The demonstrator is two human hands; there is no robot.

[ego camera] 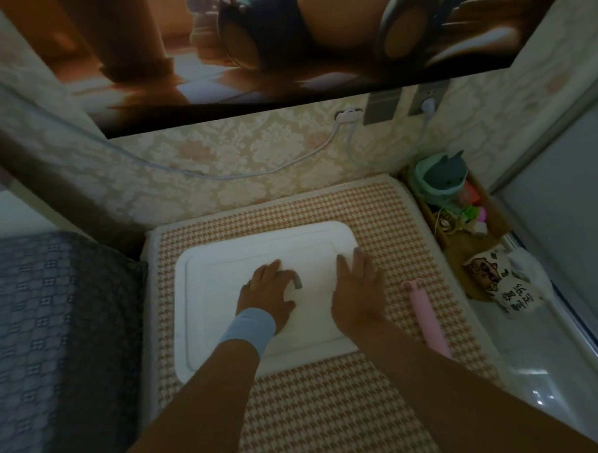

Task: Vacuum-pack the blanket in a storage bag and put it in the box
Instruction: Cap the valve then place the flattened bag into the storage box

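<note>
A white box with its flat lid on lies on a houndstooth-patterned mattress. Both my hands rest on the lid. My left hand, with a light blue wristband, lies near the lid's middle, its fingertips beside a small grey tab. My right hand lies flat on the lid's right part, fingers reaching toward the right rim. The blanket and the storage bag are not in view.
A pink stick-shaped device lies on the mattress right of the box. A wooden tray with a shark-shaped toy and small items stands at the right. White cables hang along the wall. A grey patterned cover lies left.
</note>
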